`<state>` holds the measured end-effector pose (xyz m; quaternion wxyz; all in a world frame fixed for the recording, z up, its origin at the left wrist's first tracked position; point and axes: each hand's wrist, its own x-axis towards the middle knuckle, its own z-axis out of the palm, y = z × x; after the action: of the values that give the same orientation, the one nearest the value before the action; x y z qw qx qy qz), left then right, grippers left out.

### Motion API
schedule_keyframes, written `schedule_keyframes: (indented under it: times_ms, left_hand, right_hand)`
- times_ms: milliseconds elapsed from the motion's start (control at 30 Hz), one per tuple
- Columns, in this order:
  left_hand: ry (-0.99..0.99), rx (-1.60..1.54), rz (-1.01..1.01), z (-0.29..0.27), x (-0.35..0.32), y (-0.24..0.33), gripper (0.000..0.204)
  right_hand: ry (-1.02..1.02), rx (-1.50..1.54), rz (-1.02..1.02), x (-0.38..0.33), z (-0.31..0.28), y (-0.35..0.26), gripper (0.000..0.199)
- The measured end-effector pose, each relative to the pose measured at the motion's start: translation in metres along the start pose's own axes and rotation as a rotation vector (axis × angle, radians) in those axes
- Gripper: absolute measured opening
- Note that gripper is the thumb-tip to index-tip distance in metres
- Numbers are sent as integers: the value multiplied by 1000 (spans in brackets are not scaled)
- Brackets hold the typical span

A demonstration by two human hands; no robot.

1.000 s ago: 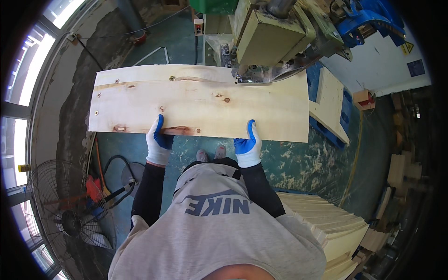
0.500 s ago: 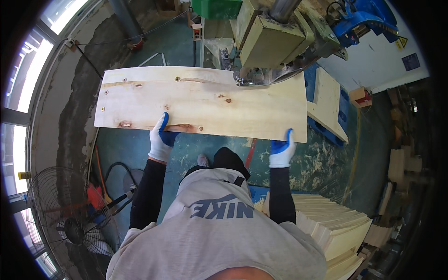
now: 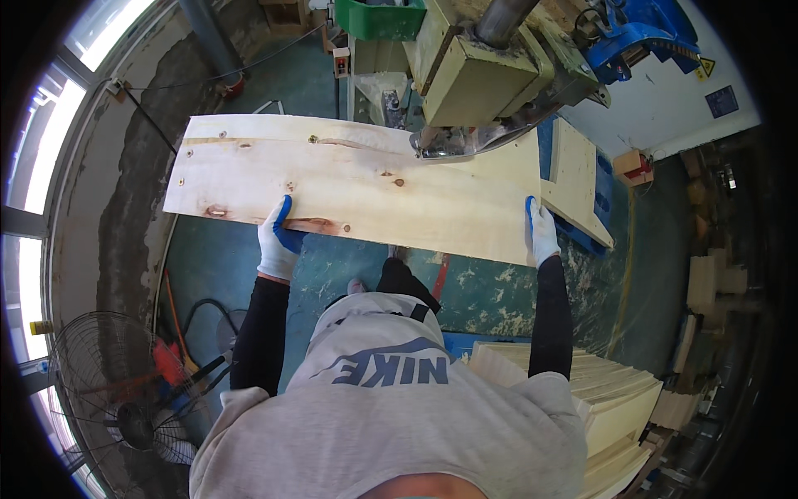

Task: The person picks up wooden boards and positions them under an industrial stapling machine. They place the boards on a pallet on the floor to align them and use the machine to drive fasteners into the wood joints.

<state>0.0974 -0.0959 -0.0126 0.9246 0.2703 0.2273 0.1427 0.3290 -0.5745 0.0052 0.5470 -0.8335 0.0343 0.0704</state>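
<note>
A long pale wooden board (image 3: 349,179) with brown knots and several small metal inserts near its left end lies across in front of me, its far edge under the machine head (image 3: 478,83). My left hand (image 3: 281,239), in a white and blue glove, grips the near edge left of the middle, thumb on top and fingers hidden beneath. At the right end, my right hand (image 3: 542,229), gloved the same way, holds the short edge with its thumb on the face. A clear guard (image 3: 465,141) at the machine covers part of the board's far edge.
Behind the board's right end, more wooden pieces (image 3: 573,175) lie on a blue pallet (image 3: 603,195). A stack of boards (image 3: 611,391) stands at my lower right. To my lower left is a wire-caged fan (image 3: 133,416); a green bin (image 3: 378,21) sits at the back.
My right hand has shifted from the near edge round to the board's right end. The board has turned slightly, its right end coming nearer to me. My left hand keeps its grip.
</note>
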Motion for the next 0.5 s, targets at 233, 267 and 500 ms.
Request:
schedule_keyframes:
  times_ms: [233, 267, 500]
  left_hand:
    - [-5, -8, 27, -7, -3, 1, 35]
    - [-3, -1, 26, -10, -3, 0, 35]
    - [-21, 114, 274, -12, -15, -23, 31]
  right_hand:
    - [-4, 81, -7, 1, 1, 5, 41]
    - [-17, 116, 11, 2, -1, 7, 41]
    - [-50, 301, 49, -13, 2, 0, 36]
